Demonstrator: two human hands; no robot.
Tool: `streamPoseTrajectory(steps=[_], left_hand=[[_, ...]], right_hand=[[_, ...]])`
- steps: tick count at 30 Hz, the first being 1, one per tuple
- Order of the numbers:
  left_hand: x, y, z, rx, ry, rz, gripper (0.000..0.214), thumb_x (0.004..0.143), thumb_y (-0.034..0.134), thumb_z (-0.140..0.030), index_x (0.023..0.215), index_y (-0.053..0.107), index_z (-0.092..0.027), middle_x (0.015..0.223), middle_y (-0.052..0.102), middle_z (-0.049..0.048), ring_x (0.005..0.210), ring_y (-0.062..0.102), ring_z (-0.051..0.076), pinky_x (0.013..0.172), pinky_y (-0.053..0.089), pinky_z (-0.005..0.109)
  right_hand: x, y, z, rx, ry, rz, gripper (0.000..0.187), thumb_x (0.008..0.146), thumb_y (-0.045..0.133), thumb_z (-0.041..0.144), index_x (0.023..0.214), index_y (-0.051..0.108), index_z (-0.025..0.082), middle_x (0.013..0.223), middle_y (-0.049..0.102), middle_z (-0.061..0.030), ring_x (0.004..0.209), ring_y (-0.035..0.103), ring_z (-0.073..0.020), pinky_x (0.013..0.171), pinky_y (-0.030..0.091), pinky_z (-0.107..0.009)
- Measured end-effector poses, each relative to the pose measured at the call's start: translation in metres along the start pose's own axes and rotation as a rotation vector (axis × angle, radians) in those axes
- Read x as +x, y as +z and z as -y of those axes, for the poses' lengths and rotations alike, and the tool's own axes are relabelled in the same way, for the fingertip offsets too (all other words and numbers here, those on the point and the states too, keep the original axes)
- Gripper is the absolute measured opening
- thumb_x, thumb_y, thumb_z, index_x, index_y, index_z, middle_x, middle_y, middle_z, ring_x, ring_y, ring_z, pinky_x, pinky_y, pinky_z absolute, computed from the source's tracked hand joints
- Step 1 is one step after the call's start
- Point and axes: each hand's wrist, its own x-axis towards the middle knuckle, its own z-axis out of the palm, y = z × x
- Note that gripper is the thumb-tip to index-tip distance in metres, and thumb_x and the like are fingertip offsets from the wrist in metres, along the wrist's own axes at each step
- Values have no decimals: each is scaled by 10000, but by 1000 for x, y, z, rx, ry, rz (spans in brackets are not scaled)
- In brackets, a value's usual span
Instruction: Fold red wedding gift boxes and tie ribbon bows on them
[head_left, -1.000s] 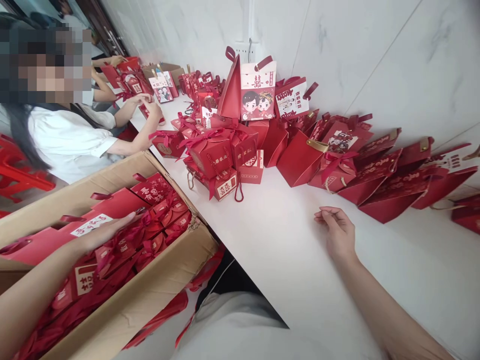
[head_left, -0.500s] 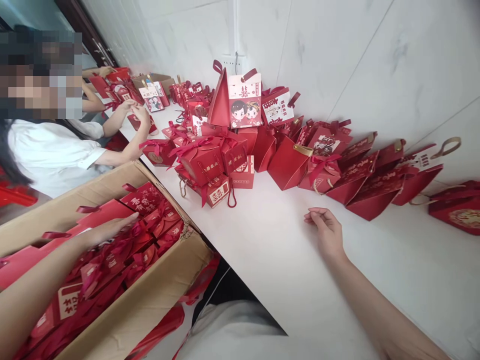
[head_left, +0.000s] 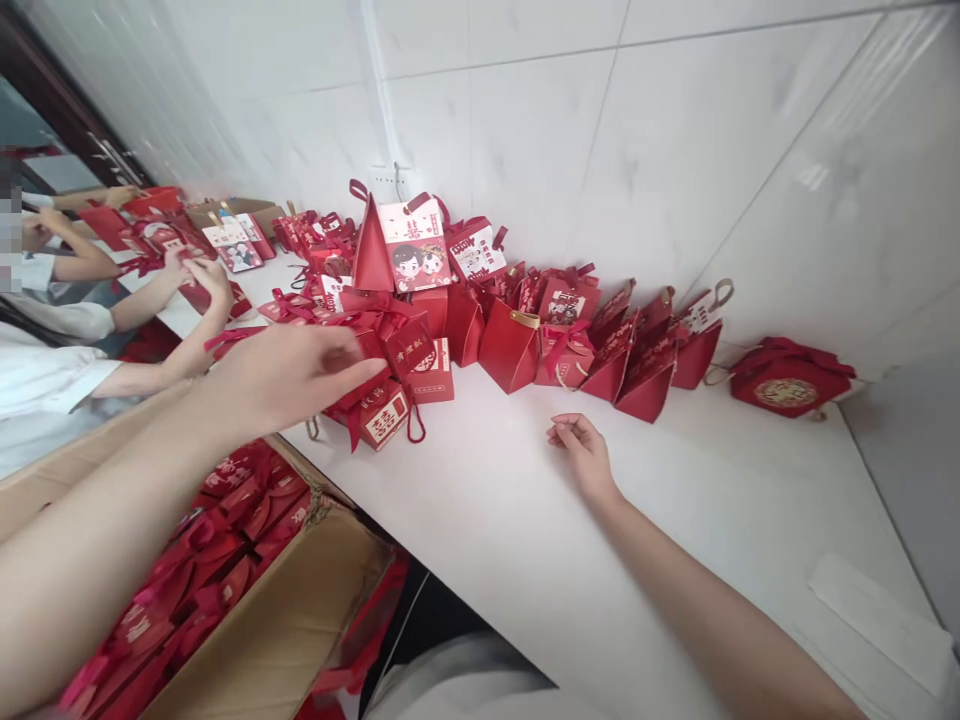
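Observation:
My left hand point(head_left: 289, 375) hangs in the air over the table edge, fingers stretched toward a stack of red ribboned gift boxes point(head_left: 390, 365), and holds nothing. My right hand point(head_left: 581, 455) rests on the white table point(head_left: 525, 520) with its fingers loosely curled; nothing shows in it. A row of red gift bags point(head_left: 615, 345) leans along the wall behind my right hand. Below my left arm stands an open cardboard carton point(head_left: 292, 620) full of flat red gift bags point(head_left: 217, 540).
A tall bag with a cartoon couple point(head_left: 412, 250) tops the pile by the wall. A round red box point(head_left: 787, 375) sits at the far right. Other people's hands point(head_left: 199, 280) work on red boxes at the left. A white paper sheet point(head_left: 877, 620) lies near the table's right edge.
My left hand rose out of the carton and moved right toward the stacked boxes. The view swung to the right. My right hand stayed on the table.

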Motion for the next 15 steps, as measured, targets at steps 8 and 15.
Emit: streamPoseTrajectory(steps=[8, 15], left_hand=[[94, 29, -119, -292, 516, 411, 455, 899, 541, -565, 988, 701, -148, 853, 689, 27, 738, 669, 140, 669, 445, 251], [96, 208, -118, -762, 403, -33, 159, 863, 597, -326, 836, 669, -187, 843, 684, 42, 790, 613, 169, 757, 454, 293]], right_hand=[[0, 2, 3, 48, -16, 11, 336, 794, 672, 517, 923, 620, 212, 802, 649, -31, 738, 604, -193, 766, 504, -373], [7, 5, 2, 58, -36, 1, 341, 791, 660, 520, 951, 588, 227, 792, 642, -21, 688, 600, -191, 724, 509, -367]])
